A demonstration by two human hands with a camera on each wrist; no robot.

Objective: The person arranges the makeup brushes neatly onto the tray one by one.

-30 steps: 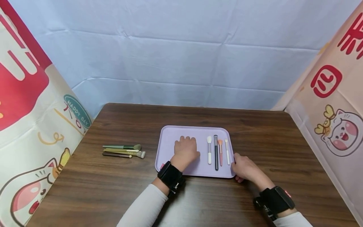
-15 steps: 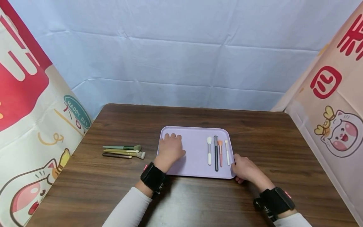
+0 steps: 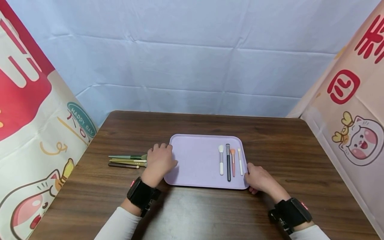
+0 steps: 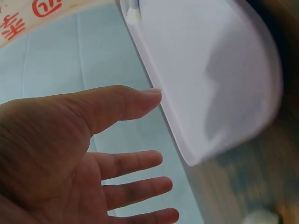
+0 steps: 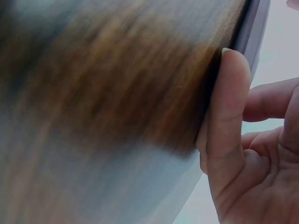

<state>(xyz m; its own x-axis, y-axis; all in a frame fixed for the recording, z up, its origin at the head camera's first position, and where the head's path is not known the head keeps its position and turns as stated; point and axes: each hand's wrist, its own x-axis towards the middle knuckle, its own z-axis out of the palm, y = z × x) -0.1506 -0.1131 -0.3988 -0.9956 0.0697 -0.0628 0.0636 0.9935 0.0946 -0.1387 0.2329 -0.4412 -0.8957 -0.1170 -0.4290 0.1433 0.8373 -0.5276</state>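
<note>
My left hand (image 3: pixel 160 160) is over the left end of a lilac tray (image 3: pixel 195 163), its fingers spread and holding nothing. In the left wrist view, the thumb and fingers of that hand (image 4: pixel 56 158) are apart, with the tray (image 4: pixel 196 70) beyond them. To its left lies a bunch of makeup brushes (image 3: pixel 123 160), their bristle ends partly hidden by the hand. At the tray's near right corner my right hand (image 3: pixel 258 176) grips the rim; in the right wrist view its thumb (image 5: pixel 229 102) lies along the tray's edge (image 5: pixel 256 35) with curled fingers behind.
On the tray's right side several brushes lie side by side: a white-and-grey brush (image 3: pixel 221 160), a black brush (image 3: pixel 228 165), a pink brush (image 3: pixel 233 163) and a white brush (image 3: pixel 240 161). A brown wooden table (image 3: pixel 210 213) bears everything. Printed cloths flank it; a pale blue cloth (image 3: pixel 186 60) hangs behind.
My left hand has moved left from the tray's middle, past its left rim, to beside the bunch of brushes. The right hand, tray and brushes keep their places.
</note>
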